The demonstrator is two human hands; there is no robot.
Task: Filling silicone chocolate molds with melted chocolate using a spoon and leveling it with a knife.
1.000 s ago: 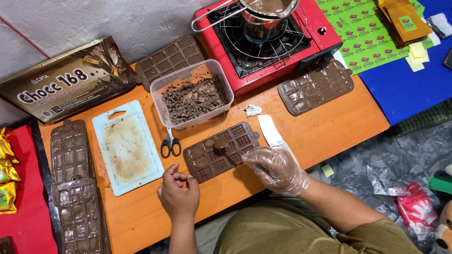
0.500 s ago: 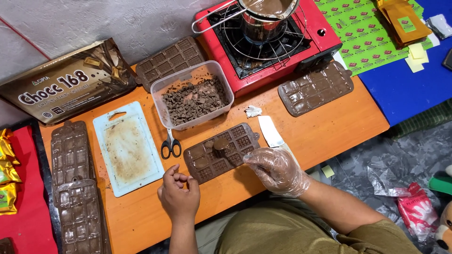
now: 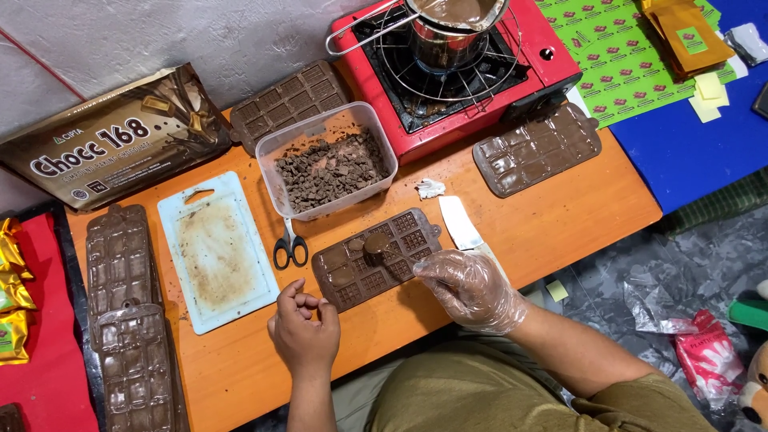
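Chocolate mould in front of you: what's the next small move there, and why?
Probably tip the spoon in the gloved right hand to empty it into the cavity below. The chocolate mould shows only a few filled cavities at its left end, the rest bare. The bare left hand rests at its corner, well placed to steady it.

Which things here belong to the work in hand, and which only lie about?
In use: brown mould, spoon, right hand, left hand.

Lying about: scissors, cutting board, tub of chocolate bits, stove.
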